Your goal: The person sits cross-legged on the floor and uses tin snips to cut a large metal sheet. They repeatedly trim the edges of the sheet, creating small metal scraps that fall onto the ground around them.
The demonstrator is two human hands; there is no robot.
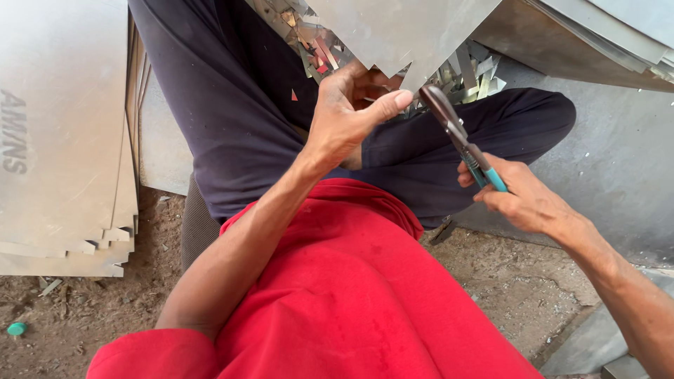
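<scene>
**Hands cutting a metal sheet with snips**

A grey metal sheet (pixel 400 31) hangs at top centre, its lower edge notched. The left hand (pixel 347 112) pinches that edge, thumb pressed flat toward the blades. The right hand (pixel 516 196) is closed around the teal handles of the snips (pixel 460 137), whose dark blades meet the sheet's edge. Behind lie shiny offcuts (pixel 470 74). At far left leans a stack of sheets (pixel 63 140) with grey stencilled lettering. Bare dirt floor (pixel 91 309) lies open below, a small teal cap (pixel 17 328) on it.
</scene>
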